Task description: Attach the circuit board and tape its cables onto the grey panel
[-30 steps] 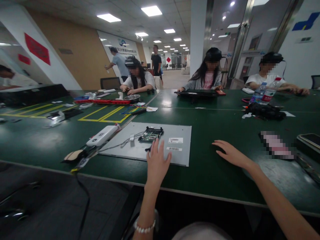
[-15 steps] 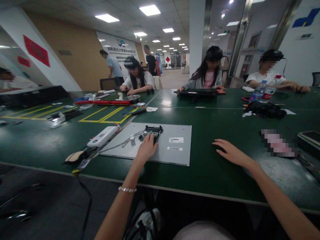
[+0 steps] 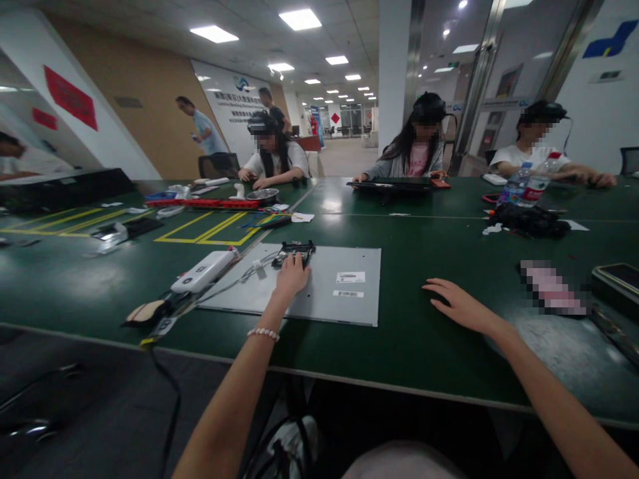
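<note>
My left hand (image 3: 292,274), a beaded bracelet at its wrist, reaches over a small circuit board (image 3: 282,258) with a black frame. Its fingers are bent onto the board's near side and partly hide it, and the thumb lies by the right edge. Beneath them is a flat grey metal panel (image 3: 357,309) bearing two white labels, with grey cables (image 3: 244,274) running across it from the board. My right hand (image 3: 456,303) rests palm down on the green table (image 3: 399,332), right of the panel, fingers spread and nothing in them.
Left of the panel lie a white device (image 3: 202,271) and a black cable over the edge. At right are a phone-shaped blurred item (image 3: 552,287), bottles (image 3: 539,181) and a black bundle (image 3: 529,219). Several people sit across the table; two others stand behind.
The circuit board has shifted a little away and left on the panel, together with my left hand. My right hand stays in place. The standing people in the background have moved left.
</note>
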Available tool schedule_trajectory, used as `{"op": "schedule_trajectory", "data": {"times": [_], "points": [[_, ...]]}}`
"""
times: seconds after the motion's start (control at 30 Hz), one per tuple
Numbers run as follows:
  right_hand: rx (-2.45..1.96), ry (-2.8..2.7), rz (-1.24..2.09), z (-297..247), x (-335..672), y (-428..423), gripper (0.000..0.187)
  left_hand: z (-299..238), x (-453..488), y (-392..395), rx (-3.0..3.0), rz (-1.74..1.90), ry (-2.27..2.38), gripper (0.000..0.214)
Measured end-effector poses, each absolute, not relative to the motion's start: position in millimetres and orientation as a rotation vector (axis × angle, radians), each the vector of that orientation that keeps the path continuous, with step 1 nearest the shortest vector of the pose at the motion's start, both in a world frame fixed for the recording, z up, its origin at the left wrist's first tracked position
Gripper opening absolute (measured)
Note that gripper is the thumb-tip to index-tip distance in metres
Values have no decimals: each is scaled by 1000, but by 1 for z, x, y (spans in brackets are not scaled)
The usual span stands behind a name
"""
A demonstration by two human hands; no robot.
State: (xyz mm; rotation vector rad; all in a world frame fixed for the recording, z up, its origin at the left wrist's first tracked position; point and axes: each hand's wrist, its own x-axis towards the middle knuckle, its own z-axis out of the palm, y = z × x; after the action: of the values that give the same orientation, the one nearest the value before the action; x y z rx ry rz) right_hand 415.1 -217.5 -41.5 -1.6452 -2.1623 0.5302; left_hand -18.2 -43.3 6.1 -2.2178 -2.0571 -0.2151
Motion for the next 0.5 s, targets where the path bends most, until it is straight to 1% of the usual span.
{"op": "schedule_trajectory", "data": {"times": [0.27,0.4,0.5], "points": [[-1659,-2144,549,-42,415,-217,48,15,-14,-49,-2151,-256,-2094,57],[-1646,-2136,546,-41,414,-218,48,36,-10,-30,-2052,-307,-2066,46],[-1635,-2139,542,-36,412,-219,48,50,-13,-7,-2155,-215,-1986,39]]}}
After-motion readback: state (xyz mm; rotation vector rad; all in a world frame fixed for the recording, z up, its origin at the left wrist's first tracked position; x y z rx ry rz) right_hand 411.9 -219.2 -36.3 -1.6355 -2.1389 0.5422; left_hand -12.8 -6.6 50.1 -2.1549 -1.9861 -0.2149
